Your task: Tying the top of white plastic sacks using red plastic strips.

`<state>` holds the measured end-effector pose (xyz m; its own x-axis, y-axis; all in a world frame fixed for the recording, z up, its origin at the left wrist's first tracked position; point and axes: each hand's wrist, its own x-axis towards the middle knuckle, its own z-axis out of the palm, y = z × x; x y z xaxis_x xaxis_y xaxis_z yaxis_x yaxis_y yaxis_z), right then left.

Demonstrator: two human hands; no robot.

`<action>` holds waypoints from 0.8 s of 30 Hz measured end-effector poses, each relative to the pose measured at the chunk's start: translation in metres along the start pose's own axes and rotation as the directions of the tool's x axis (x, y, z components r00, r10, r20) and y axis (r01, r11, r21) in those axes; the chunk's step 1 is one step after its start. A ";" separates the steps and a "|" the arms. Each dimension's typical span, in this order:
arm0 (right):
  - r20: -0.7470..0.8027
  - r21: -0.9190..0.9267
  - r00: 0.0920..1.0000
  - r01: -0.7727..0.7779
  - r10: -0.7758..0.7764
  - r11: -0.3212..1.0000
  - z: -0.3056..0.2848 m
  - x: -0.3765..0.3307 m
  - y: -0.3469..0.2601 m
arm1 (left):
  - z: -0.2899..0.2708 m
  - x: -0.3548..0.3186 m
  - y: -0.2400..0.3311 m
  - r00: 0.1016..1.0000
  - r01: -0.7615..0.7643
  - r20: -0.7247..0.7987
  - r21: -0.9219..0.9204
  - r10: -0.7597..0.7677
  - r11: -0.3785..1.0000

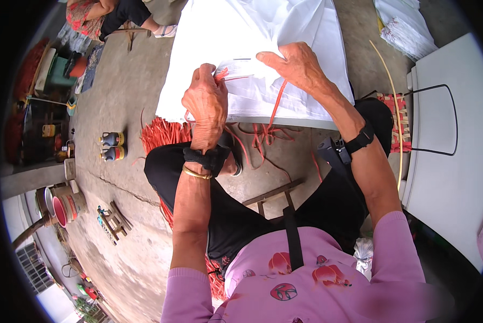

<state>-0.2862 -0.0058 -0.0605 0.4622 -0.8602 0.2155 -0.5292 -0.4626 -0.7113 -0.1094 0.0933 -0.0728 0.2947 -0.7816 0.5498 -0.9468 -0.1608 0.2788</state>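
Observation:
A white cloth (pixel 241 32) is spread in front of my knees, with folds at its far right. My left hand (pixel 205 102) is closed over its left part, fingers curled round a red plastic strand (pixel 221 75). A thin dark line, perhaps a needle or slit, lies on the cloth between my hands. My right hand (pixel 301 67) rests over the right part, thumb stretched left and the other fingers curled under, mostly hidden. From beneath it a red cord (pixel 277 105) runs down past the cloth's near edge to a loose tangle (pixel 266 133).
A bundle of red strands (pixel 163 134) lies beside my left knee. Two dark bottles (pixel 113 146), a small wooden stool (pixel 114 222) and buckets (pixel 64 207) stand to the left. Another person's leg (pixel 150 24) shows far left. A white cabinet-like box (pixel 451 145) and woven chair (pixel 397 124) are right.

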 end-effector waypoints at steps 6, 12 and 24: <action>0.073 -0.274 0.967 0.254 -0.243 0.928 0.009 -0.004 0.001 | 0.003 0.003 0.011 0.997 -0.054 -0.047 -0.011 0.054 0.998; 0.087 0.116 0.985 0.137 -0.148 0.984 0.020 -0.004 -0.007 | 0.005 0.000 0.050 0.992 -0.126 -0.074 -0.403 0.105 0.906; 0.138 0.135 0.969 -0.224 0.206 0.965 0.018 0.003 0.012 | -0.012 -0.009 0.037 0.908 0.377 0.410 -0.706 -0.088 0.599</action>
<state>-0.2784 -0.0098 -0.0801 0.4372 -0.8989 -0.0300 -0.5181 -0.2245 -0.8254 -0.1455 0.1011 -0.0582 0.2979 -0.9425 0.1517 -0.3642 0.0347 0.9307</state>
